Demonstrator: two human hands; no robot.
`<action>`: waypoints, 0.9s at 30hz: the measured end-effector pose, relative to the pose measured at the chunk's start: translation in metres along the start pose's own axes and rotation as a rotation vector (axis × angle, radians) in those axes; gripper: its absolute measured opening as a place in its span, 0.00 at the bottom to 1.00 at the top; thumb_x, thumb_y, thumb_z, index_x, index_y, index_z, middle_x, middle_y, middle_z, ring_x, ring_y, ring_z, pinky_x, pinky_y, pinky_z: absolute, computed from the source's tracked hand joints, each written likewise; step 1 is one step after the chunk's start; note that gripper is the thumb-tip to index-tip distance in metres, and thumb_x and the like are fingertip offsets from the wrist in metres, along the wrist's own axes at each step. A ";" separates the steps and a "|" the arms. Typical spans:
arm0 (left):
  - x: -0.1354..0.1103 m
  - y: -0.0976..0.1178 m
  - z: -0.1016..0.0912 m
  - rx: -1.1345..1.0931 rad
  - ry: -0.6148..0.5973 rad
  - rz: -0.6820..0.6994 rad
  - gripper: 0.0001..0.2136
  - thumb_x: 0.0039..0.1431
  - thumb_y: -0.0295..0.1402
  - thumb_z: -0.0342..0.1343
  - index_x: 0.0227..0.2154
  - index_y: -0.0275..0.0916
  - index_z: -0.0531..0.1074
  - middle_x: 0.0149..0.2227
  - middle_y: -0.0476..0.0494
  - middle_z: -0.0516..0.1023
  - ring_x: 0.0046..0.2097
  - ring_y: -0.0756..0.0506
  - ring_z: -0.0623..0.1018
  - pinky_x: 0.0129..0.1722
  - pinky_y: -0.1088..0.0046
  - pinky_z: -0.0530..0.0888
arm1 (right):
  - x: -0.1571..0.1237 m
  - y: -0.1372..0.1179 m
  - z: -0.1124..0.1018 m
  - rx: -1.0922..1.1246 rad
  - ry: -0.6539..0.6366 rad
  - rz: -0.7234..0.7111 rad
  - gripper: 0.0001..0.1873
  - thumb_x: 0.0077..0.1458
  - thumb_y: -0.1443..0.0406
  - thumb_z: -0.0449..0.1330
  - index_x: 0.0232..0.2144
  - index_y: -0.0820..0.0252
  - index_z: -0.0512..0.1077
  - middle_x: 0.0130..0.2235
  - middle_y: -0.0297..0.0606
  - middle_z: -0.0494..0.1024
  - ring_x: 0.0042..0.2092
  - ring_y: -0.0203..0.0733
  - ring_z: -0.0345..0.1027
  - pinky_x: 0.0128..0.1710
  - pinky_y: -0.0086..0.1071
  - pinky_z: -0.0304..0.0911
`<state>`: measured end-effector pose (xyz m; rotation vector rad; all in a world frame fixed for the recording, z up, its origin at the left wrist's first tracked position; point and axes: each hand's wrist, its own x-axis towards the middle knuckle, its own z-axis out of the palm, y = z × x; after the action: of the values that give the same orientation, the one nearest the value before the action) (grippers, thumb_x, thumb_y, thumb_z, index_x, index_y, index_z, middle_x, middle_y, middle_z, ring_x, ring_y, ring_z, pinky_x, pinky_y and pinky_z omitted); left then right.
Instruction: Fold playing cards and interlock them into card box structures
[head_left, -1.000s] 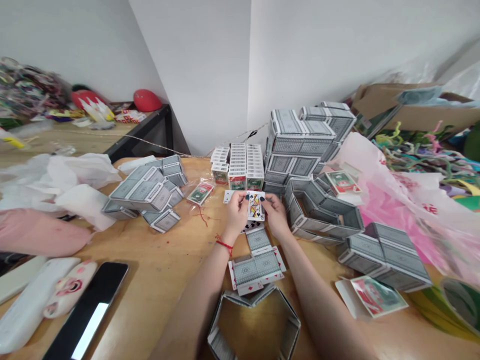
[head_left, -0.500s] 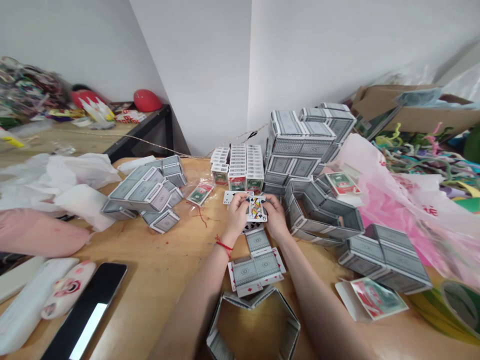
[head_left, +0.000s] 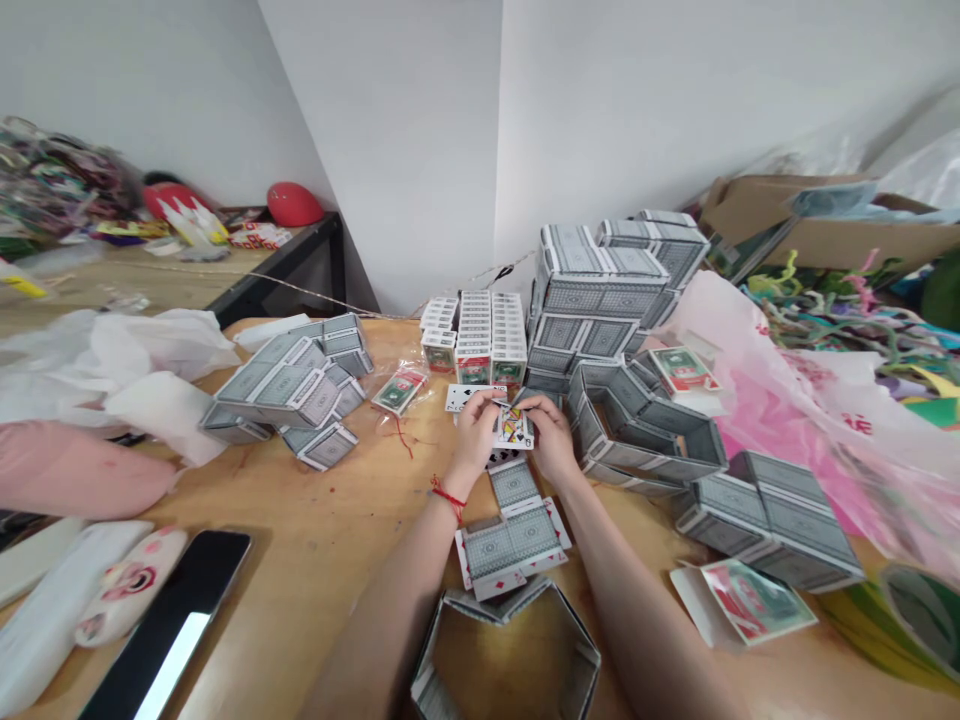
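A face-up queen playing card (head_left: 514, 430) is held between my two hands above the table. My left hand (head_left: 477, 430) pinches its left side, and my right hand (head_left: 547, 430) grips its upper right edge. Whether more cards lie behind it cannot be made out. Just beyond my left fingers a spade card (head_left: 463, 398) lies face up. Below my hands sit grey-backed cards (head_left: 514, 484), some overlapping face-up red-suit cards (head_left: 504, 583). Nearest me, between my forearms, stands a heart-shaped ring of folded cards (head_left: 581, 610).
A tall stack of card-built blocks (head_left: 577, 290) rises behind my right hand, with an open card frame (head_left: 645, 430) beside it. Card boxes (head_left: 474, 335) stand at the back. To the left are another card structure (head_left: 289, 380) and a phone (head_left: 169, 620); yellow tape (head_left: 900, 620) lies at right.
The queen card's upper edge has tilted or bent, and my fingers have shifted along it. The other things stay put apart from a slight camera shift.
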<state>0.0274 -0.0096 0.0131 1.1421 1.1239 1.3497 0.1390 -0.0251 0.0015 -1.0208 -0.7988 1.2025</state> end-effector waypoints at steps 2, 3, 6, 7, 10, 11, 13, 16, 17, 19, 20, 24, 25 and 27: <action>0.002 0.001 -0.002 0.013 0.007 -0.041 0.07 0.46 0.30 0.51 0.27 0.36 0.72 0.27 0.49 0.72 0.29 0.51 0.69 0.28 0.77 0.65 | -0.001 0.000 0.001 -0.005 0.003 -0.012 0.05 0.40 0.66 0.55 0.24 0.57 0.70 0.26 0.30 0.70 0.28 0.36 0.62 0.27 0.28 0.57; 0.003 0.001 -0.004 0.025 0.004 -0.059 0.06 0.46 0.30 0.52 0.26 0.36 0.72 0.26 0.49 0.72 0.28 0.51 0.69 0.27 0.77 0.65 | -0.001 0.000 0.001 -0.013 0.001 -0.015 0.05 0.40 0.66 0.55 0.25 0.57 0.70 0.26 0.31 0.70 0.28 0.36 0.62 0.28 0.28 0.57; 0.006 0.003 -0.010 0.062 -0.030 -0.080 0.06 0.45 0.32 0.54 0.25 0.35 0.73 0.25 0.49 0.73 0.27 0.51 0.69 0.27 0.76 0.65 | -0.003 -0.003 0.000 -0.052 -0.020 -0.017 0.06 0.41 0.65 0.55 0.25 0.57 0.70 0.26 0.31 0.70 0.26 0.36 0.61 0.25 0.28 0.56; 0.007 0.003 -0.012 0.075 -0.046 -0.075 0.06 0.46 0.32 0.55 0.26 0.35 0.74 0.26 0.49 0.74 0.28 0.50 0.70 0.28 0.76 0.66 | -0.004 -0.005 0.000 -0.078 -0.029 -0.023 0.06 0.41 0.65 0.54 0.26 0.57 0.70 0.24 0.30 0.68 0.24 0.34 0.59 0.23 0.27 0.54; 0.010 0.000 -0.018 0.142 -0.093 -0.024 0.08 0.48 0.31 0.54 0.31 0.36 0.75 0.31 0.46 0.77 0.32 0.48 0.73 0.32 0.73 0.69 | -0.005 -0.007 -0.002 -0.172 -0.053 -0.048 0.07 0.42 0.64 0.53 0.25 0.58 0.71 0.16 0.27 0.60 0.19 0.32 0.51 0.19 0.26 0.47; 0.011 -0.001 -0.020 0.176 -0.104 0.009 0.09 0.49 0.30 0.53 0.32 0.36 0.75 0.34 0.44 0.77 0.35 0.47 0.74 0.35 0.72 0.69 | -0.004 -0.007 -0.002 -0.206 -0.049 -0.053 0.07 0.43 0.63 0.53 0.24 0.58 0.70 0.15 0.26 0.58 0.18 0.31 0.50 0.18 0.26 0.45; 0.013 -0.004 -0.022 0.243 -0.119 0.077 0.09 0.50 0.29 0.53 0.34 0.37 0.75 0.38 0.43 0.78 0.39 0.46 0.74 0.42 0.70 0.69 | -0.003 -0.007 0.000 -0.254 -0.028 -0.048 0.08 0.45 0.60 0.55 0.22 0.59 0.68 0.14 0.25 0.59 0.18 0.31 0.50 0.18 0.26 0.46; 0.014 -0.007 -0.022 0.292 -0.134 0.141 0.09 0.51 0.29 0.52 0.35 0.38 0.75 0.39 0.43 0.77 0.40 0.46 0.74 0.43 0.69 0.68 | -0.001 -0.006 0.004 -0.253 -0.037 -0.001 0.11 0.43 0.58 0.60 0.24 0.58 0.65 0.14 0.24 0.62 0.16 0.30 0.52 0.17 0.25 0.47; 0.014 -0.008 -0.022 0.294 -0.132 0.153 0.09 0.52 0.29 0.52 0.34 0.38 0.75 0.38 0.43 0.77 0.40 0.47 0.74 0.42 0.69 0.69 | -0.001 -0.006 0.005 -0.239 -0.063 0.030 0.12 0.43 0.57 0.60 0.27 0.58 0.65 0.14 0.23 0.62 0.15 0.30 0.52 0.16 0.25 0.46; 0.013 -0.008 -0.022 0.289 -0.121 0.167 0.08 0.52 0.29 0.51 0.33 0.38 0.74 0.36 0.44 0.77 0.38 0.47 0.74 0.40 0.70 0.69 | -0.001 -0.006 0.006 -0.215 -0.141 0.112 0.16 0.43 0.54 0.59 0.32 0.57 0.65 0.12 0.23 0.63 0.14 0.31 0.52 0.14 0.25 0.45; 0.013 -0.008 -0.022 0.288 -0.114 0.170 0.08 0.52 0.29 0.52 0.32 0.38 0.74 0.34 0.45 0.77 0.36 0.47 0.74 0.39 0.71 0.69 | -0.002 -0.006 0.006 -0.205 -0.182 0.153 0.17 0.44 0.53 0.59 0.32 0.58 0.66 0.12 0.24 0.65 0.13 0.31 0.53 0.14 0.25 0.45; 0.011 -0.009 -0.024 0.291 -0.120 0.190 0.06 0.51 0.29 0.52 0.31 0.38 0.73 0.31 0.46 0.76 0.34 0.48 0.73 0.37 0.73 0.68 | -0.003 -0.006 0.003 -0.180 -0.273 0.242 0.18 0.43 0.52 0.59 0.28 0.61 0.69 0.13 0.27 0.67 0.14 0.30 0.54 0.15 0.25 0.47; 0.011 -0.009 -0.024 0.290 -0.129 0.198 0.06 0.52 0.29 0.52 0.30 0.38 0.73 0.31 0.47 0.75 0.34 0.49 0.72 0.36 0.74 0.68 | -0.002 -0.006 0.003 -0.181 -0.280 0.250 0.18 0.42 0.51 0.60 0.27 0.61 0.69 0.13 0.27 0.67 0.14 0.30 0.53 0.15 0.25 0.46; 0.010 -0.009 -0.025 0.285 -0.149 0.209 0.06 0.52 0.30 0.51 0.29 0.37 0.72 0.30 0.47 0.74 0.34 0.49 0.72 0.36 0.74 0.67 | -0.002 -0.005 0.001 -0.187 -0.291 0.266 0.18 0.42 0.51 0.60 0.25 0.61 0.70 0.12 0.27 0.66 0.14 0.29 0.52 0.15 0.25 0.45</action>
<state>0.0033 0.0002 0.0018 1.5778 1.1364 1.2622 0.1393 -0.0268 0.0067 -1.1448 -1.0410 1.5506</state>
